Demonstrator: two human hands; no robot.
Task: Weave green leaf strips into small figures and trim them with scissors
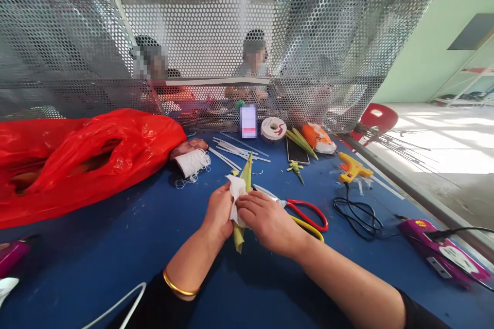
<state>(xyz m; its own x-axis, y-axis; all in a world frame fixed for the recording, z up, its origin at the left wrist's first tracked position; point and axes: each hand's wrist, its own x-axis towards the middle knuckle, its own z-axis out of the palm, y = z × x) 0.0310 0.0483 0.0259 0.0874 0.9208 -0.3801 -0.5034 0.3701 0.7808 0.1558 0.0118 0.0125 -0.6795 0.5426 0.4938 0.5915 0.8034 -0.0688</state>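
- Head view: only camera you've got. Work sits between your hands, mid-bench, over the blue table (154,247).
- Your left hand (218,212): fingers drawn in narrow, holding the green leaf (247,170) from its side. Fingertips mostly hidden, so I can't tell exact contact.
- Your right hand (266,216): fingers bent together over the white tissue (236,183), pressing it onto the leaf.
- Leaf position: tip points away from you, towards the white strips (235,150); lower end sticks out beneath your hands, pointing back at you. Tissue covers part of the middle.
- Step in hand, my read: wiping the leaf with the tissue. Could be wrapping; can't tell which.
- Next move, if wiping: calls for a steady left hold and a light right stroke along the length. Too hard a squeeze could crease or split it.
- Watch the right side: red-handled scissors (286,203) lie right by your right hand, blades close to the fingers. Give them room.
- Further right, yellow glue gun (353,168) is well apart from the work. Its cord (358,216) lies looped on the table; mind it if you reach that way.
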